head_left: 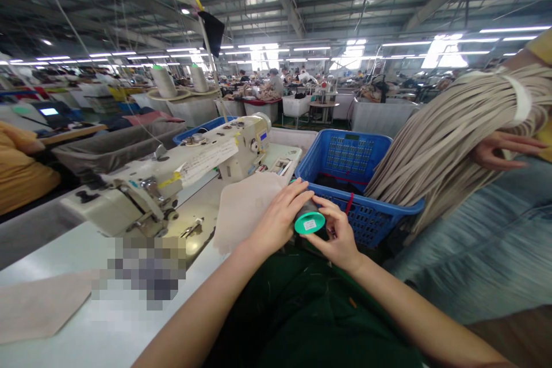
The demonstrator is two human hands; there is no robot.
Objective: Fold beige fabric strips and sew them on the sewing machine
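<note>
Between my two hands is a thread spool (pixel 309 222) wound with dark thread, its green base with a white label turned towards me. My left hand (pixel 285 210) lies over its left side with the fingers wrapped round it. Thumb and fingers of my right hand (pixel 338 233) grip the right side and the rim of the base. Just left of my hands, a beige fabric panel (pixel 244 207) rests on the sewing machine table. The sewing machine (pixel 202 164) stands further left, its needle area partly blurred.
A blue basket (pixel 366 213) stands right of my hands. Beside it another person's hand (pixel 500 149) holds a large bundle of beige strips (pixel 457 126) that hangs into the basket. Another beige panel (pixel 43 302) lies front left; white thread cones (pixel 164 81) stand behind the machine.
</note>
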